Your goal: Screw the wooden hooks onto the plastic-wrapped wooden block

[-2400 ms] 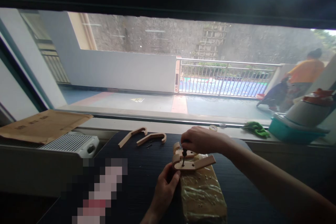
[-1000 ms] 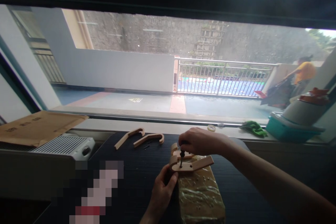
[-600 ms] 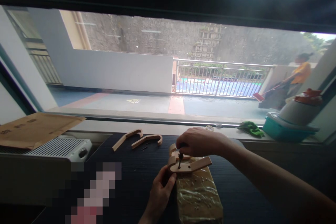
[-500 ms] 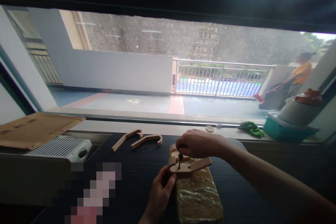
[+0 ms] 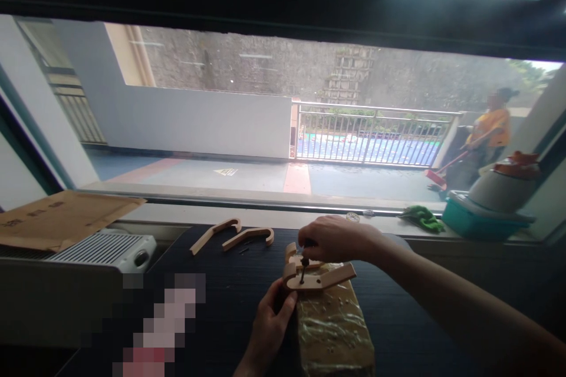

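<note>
Daylight from a wide window (image 5: 283,129) falls on a dark table (image 5: 221,312) set against the sill. On the table a block (image 5: 336,330) wrapped in shiny tape is laid lengthwise, and a flat wooden piece (image 5: 325,278) with a curved end is rested across its far end. The right hand (image 5: 336,240) is closed round the handle of a small screwdriver (image 5: 303,269), which is held upright with its tip set into the wooden piece. The left hand (image 5: 269,324) is curled round the curved left end of the wooden piece where it overhangs the block. Its thumb is pressed to the edge, and its fingers are hidden underneath.

Two more hook-shaped wooden parts (image 5: 215,233) (image 5: 248,236) are laid side by side farther back on the table, well apart from the hands. To the left a white heater (image 5: 104,247) is seen with a sheet of cardboard (image 5: 62,215) on top of it. On the sill at the right a green cloth (image 5: 422,218) is laid just beside a teal basin (image 5: 477,224). Outside, beyond the glass, a person in an orange top (image 5: 489,132) is seen with a broom near a railing (image 5: 371,135).
</note>
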Available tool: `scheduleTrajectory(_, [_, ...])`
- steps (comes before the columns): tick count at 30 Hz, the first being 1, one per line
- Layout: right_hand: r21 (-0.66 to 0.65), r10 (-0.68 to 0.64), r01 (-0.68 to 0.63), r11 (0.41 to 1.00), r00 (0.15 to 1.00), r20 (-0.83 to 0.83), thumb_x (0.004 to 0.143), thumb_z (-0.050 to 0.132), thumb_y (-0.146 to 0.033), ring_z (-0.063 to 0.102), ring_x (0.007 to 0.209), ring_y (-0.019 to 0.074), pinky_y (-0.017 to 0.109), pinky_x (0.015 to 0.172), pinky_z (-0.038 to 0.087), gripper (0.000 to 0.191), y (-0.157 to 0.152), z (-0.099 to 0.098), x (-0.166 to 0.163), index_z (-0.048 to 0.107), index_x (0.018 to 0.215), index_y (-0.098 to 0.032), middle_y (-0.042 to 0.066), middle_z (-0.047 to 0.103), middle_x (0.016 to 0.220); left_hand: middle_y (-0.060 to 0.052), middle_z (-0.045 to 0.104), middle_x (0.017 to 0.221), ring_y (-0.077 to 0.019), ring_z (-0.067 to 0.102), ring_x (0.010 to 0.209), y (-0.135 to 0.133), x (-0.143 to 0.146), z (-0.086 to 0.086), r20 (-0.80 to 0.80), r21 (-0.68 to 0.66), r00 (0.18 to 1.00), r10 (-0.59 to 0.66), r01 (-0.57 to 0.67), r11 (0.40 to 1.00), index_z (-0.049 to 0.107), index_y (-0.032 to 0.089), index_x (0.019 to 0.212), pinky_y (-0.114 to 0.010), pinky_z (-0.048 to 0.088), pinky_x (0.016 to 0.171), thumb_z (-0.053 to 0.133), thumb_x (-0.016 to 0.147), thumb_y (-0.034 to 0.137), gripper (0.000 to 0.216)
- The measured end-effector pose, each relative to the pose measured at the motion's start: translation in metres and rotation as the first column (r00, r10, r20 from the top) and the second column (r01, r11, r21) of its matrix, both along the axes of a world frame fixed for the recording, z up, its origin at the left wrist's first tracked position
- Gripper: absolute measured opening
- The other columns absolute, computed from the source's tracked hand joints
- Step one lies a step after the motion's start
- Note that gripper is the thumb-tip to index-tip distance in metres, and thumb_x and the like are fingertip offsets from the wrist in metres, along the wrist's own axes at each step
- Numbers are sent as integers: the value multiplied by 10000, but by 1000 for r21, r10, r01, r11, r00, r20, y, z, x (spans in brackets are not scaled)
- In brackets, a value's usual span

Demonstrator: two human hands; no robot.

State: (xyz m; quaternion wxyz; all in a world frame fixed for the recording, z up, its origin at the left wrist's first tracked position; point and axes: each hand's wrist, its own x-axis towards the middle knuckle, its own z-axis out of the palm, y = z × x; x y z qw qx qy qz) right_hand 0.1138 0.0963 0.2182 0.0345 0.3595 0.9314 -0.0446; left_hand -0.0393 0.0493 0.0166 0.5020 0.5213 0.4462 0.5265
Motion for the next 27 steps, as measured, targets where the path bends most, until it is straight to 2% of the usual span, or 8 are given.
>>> scheduleTrajectory(4, [-13,16,-16,1000,1000,-12,793,454,-238,562,678,133,234,536,329,232,-2,4,2,651,912,-211,12,674,818,-52,679,1014,-221,606,972,0,-1,-2,-1,7,1000,-2,2,1000,594,173,1023,-278,458,858,594,771,337,301])
scheduleTrajectory(9, [14,49,-48,999,997,-56,808,424,-215,570,703,141,240,578,348,247,0,-4,3,653,897,-186,37,677,833,-45,680,1005,-215,606,966,-1,-1,-1,3,12,1000,-21,21,1000,596,180,1019,-267,456,851,587,781,327,280])
scheduleTrajectory(15, [16,21,-20,1000,998,-66,819,426,-243,561,676,139,238,579,349,257,2,-9,2,656,900,-161,54,672,798,-34,688,986,-210,614,944,1,0,-1,25,20,999,-25,24,999,618,187,990,-250,467,825,596,772,329,261])
scheduleTrajectory(23, [-6,-13,13,1000,1000,-22,801,457,-306,567,705,148,240,563,348,271,0,3,2,653,956,-202,38,676,847,-33,690,969,-205,615,936,-1,0,-2,45,14,999,-18,17,1000,617,187,990,-242,470,820,609,761,335,273])
scheduleTrajectory(27, [-29,30,-31,999,999,-12,770,475,-246,574,728,145,239,594,363,257,1,4,1,653,953,-213,29,679,868,-35,687,982,-207,610,947,-1,0,-1,58,13,998,-14,13,1000,616,187,992,-243,468,825,610,758,336,277])
